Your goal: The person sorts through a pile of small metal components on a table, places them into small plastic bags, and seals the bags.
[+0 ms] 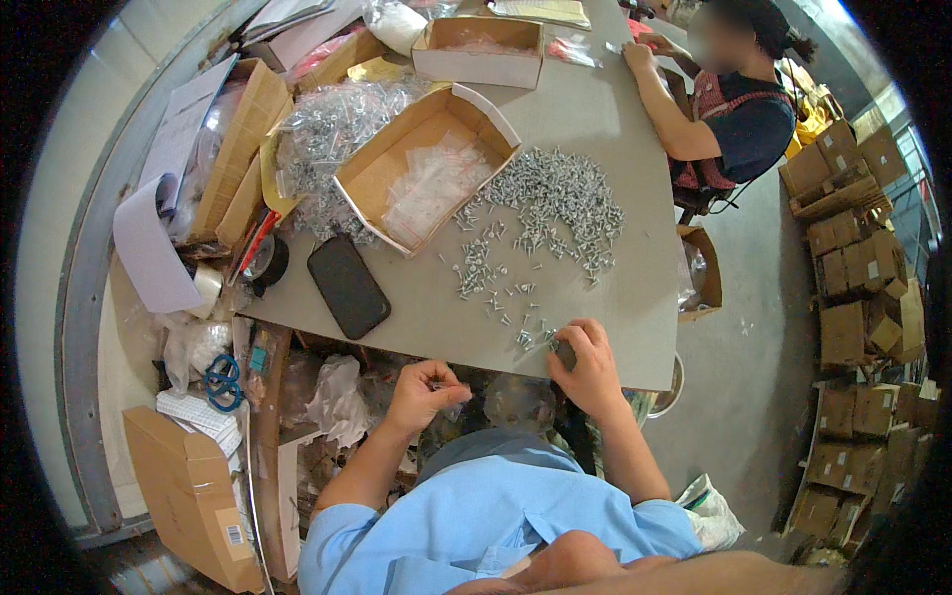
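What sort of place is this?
Probably a workshop or packing area: loose metal screws are heaped on a table, with small clear bags in an open box and cardboard cartons stacked at right.

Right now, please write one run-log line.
left hand: pinched, contents unclear | right hand: at nearest screws | open box: plastic bags inside

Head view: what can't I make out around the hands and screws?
All in the head view:
Left hand: anything between its fingertips is too small and blurred.
Right hand: its back hides the palm and anything in it.
Screws: overlapping and too small to count.
Co-worker's hand: anything it holds is too small to tell.
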